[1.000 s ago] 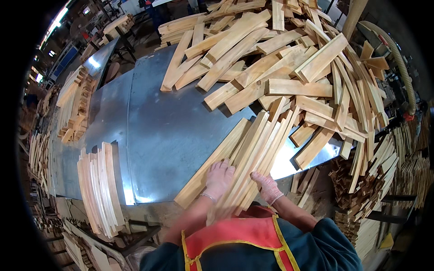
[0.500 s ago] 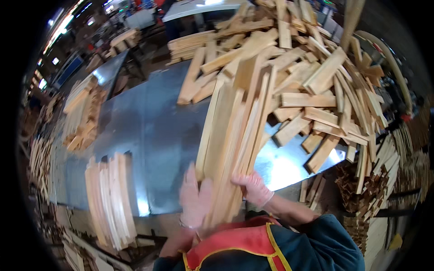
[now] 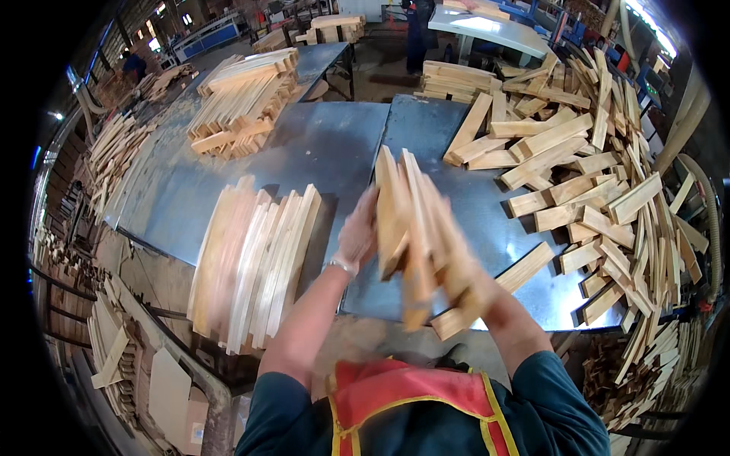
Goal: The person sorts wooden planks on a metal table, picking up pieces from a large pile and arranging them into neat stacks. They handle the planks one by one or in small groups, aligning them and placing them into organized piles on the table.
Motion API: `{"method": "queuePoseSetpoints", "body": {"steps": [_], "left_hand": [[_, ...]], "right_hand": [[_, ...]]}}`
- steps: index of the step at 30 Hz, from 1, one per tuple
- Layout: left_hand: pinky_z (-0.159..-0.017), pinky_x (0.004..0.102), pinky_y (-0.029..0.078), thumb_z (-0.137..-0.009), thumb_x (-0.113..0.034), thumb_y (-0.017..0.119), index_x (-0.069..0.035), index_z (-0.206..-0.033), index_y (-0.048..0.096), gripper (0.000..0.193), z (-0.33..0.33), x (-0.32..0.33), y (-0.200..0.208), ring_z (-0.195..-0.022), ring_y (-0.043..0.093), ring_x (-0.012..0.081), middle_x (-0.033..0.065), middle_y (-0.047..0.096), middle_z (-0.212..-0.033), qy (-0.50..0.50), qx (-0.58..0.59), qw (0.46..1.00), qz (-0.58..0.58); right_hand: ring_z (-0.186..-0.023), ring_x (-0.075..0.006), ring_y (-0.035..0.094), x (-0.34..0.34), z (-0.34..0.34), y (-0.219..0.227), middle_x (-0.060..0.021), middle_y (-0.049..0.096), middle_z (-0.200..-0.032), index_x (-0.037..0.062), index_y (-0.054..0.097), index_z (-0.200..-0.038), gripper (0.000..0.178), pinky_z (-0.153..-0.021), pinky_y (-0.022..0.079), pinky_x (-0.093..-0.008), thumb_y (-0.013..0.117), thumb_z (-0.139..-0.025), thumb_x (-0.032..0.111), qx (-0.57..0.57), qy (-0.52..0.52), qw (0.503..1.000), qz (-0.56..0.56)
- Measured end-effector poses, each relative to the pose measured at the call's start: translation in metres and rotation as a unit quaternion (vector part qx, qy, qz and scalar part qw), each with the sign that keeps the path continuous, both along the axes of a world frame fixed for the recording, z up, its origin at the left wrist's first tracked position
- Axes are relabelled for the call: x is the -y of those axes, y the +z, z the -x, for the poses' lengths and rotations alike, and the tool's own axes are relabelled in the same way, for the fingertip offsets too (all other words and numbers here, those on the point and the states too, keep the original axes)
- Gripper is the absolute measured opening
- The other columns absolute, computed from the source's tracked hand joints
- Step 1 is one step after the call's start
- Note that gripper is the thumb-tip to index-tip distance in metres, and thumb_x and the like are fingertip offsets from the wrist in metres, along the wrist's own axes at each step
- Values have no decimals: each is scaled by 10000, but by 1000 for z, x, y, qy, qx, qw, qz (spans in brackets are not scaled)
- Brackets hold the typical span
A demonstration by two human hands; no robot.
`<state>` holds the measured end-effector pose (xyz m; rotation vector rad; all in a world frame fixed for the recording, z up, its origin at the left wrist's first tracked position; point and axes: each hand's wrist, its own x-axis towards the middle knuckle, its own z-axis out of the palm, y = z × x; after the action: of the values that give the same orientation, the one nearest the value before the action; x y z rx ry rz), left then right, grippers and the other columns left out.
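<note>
A bundle of light wooden boards (image 3: 411,228) is between my two hands, above the metal tabletop. My left hand (image 3: 359,232), in a pale glove, is pressed along the bundle's left side. On the right, my right forearm (image 3: 521,323) reaches up to the bundle's other side; that hand is mostly hidden by the boards and smeared by motion. Left of my left arm, a row of boards (image 3: 255,266) lies side by side at the table's near edge. A loose board (image 3: 525,267) lies on the metal to the right of the bundle.
A large jumbled heap of boards (image 3: 585,182) covers the table's right side. Neater stacked boards (image 3: 247,99) stand at the far left. The metal tabletop (image 3: 334,129) shows between them. A person (image 3: 418,34) stands beyond the table, near a white-topped table (image 3: 487,29).
My view has swung, so the row and the heap sit differently in it. The bundle has turned from lengthwise before me to tilted with its ends toward me, and my hands have moved along it.
</note>
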<state>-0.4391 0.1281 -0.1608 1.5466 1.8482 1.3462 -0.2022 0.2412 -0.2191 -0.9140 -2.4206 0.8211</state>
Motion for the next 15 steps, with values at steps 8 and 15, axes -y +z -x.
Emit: {"method": "queuePoseSetpoints", "body": {"steps": [8,15], "left_hand": [[-1180,450,417,-955,-166,552,-83,-1661,213,787,50,78,-119,-1464,448,374,159,306,-1689,-72,-187,940,275],[-1138,445,459,-852,-451,751,-75,-1633,200,1027,-21,35,-33,-1391,517,422,256,284,-1650,61,-35,916,395]], "right_hand": [[-1431,-367,479,89,35,-64,-221,578,-1443,56,238,-1643,918,-1145,422,-391,665,-831,97,156,5,973,170],[-1224,-261,579,73,72,-59,-138,608,-1383,71,317,-1620,884,-1038,481,-384,732,-840,85,-273,-219,699,624]]}}
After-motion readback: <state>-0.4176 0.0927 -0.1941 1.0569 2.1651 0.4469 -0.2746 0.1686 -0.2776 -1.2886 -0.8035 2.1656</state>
